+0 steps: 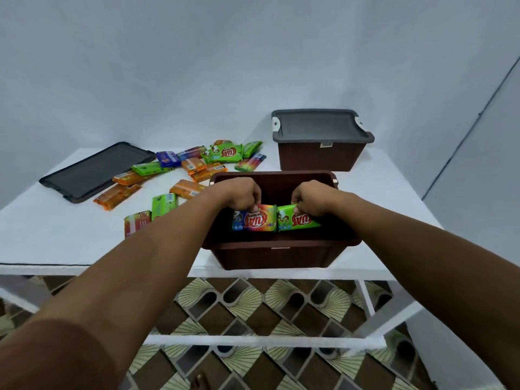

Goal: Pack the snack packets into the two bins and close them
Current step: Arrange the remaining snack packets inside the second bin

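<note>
An open brown bin (pixel 281 253) stands at the table's near edge. Inside it my left hand (pixel 242 195) grips the top of a rainbow-coloured snack packet (pixel 254 222). Right beside it, my right hand (pixel 309 198) grips a green snack packet (pixel 298 222). Both packets stand side by side in the bin. A second brown bin (pixel 320 156) sits at the back right with a grey lid (pixel 318 126) on it. Several loose packets (pixel 194 164), orange, green, blue and rainbow, lie scattered left of the open bin.
A loose dark grey lid (pixel 95 171) lies flat at the table's back left. The white table (pixel 56 229) stands against pale walls. Below its front edge are white frame bars and a patterned tile floor (pixel 253 305).
</note>
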